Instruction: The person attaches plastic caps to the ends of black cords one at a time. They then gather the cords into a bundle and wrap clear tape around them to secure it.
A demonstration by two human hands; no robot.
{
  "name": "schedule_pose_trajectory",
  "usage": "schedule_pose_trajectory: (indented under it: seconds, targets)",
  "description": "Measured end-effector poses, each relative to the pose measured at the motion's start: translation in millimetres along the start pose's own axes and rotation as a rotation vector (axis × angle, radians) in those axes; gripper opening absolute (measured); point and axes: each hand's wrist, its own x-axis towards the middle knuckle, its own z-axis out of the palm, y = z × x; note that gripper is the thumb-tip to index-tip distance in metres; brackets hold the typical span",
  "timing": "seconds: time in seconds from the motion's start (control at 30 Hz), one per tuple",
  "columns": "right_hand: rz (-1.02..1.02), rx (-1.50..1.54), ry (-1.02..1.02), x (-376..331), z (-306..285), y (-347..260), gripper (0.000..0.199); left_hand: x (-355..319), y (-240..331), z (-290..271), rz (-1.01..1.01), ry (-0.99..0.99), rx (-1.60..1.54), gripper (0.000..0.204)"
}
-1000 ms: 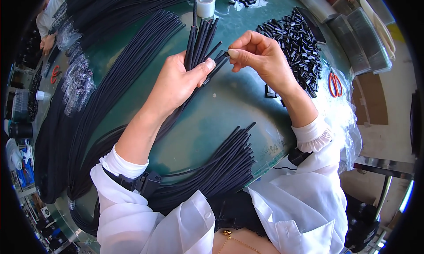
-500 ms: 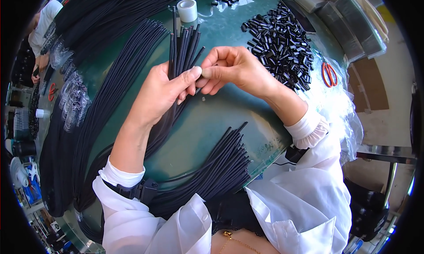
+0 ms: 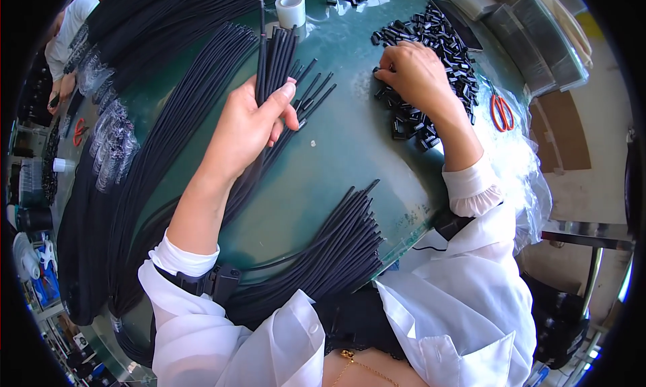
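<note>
Gripping a bundle of thin black cords [image 3: 272, 64], the left hand [image 3: 245, 128] sits over the middle of the dark green table [image 3: 350, 158], its fingers curled tight around the strands and the thumb pressed across them, so that the cut ends fan upward toward the far edge. The cords' long tails run back under the forearm toward the near-left edge. The right hand [image 3: 414, 74] rests palm down on a heap of small black plastic caps [image 3: 437, 44] near the far-right part of the table, fingers bent and drawn together with the tips down among the pieces; whether a cap is pinched between them cannot be told. The two hands are well apart. A roll of clear tape [image 3: 291, 10] stands at the far edge, just beyond the fanned cord ends. A second sheaf of black cords [image 3: 343, 245] lies loose on the near edge, in front of the person's chest, and a broad mass of longer black cords [image 3: 161, 138] sweeps down the left side of the table. Orange-handled scissors [image 3: 500, 111] lie at the right edge, beside the cap heap, on crumpled clear plastic. At the far-left corner another person's arm in a white sleeve [image 3: 67, 30] works apart from these hands.
</note>
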Motion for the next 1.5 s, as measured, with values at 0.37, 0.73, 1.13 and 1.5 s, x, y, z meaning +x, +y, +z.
schedule_pose_trajectory:
  seconds: [0.37, 0.73, 1.13, 1.5]
  targets:
    - [0.108, 1.201, -0.19, 5.9, -22.5, -38.5, 0.011, -1.3, -2.9, -1.4, -0.081, 0.033, -0.083, 0.016]
    - [-0.012, 1.197, -0.207, 3.2, -27.9, -43.1, 0.01, -2.0, -2.1, 4.9, 0.001, 0.074, 0.033, 0.014]
    - [0.136, 1.636, -0.432, -0.9, -17.4, -72.0, 0.013, -1.8, -2.7, -1.8, -0.083, -0.169, -0.031, 0.019]
    - [0.088, 0.163, 0.033, 13.1, 7.4, 1.3, 0.017, -4.4, 2.7, 4.4, -0.041, 0.016, -0.112, 0.022]
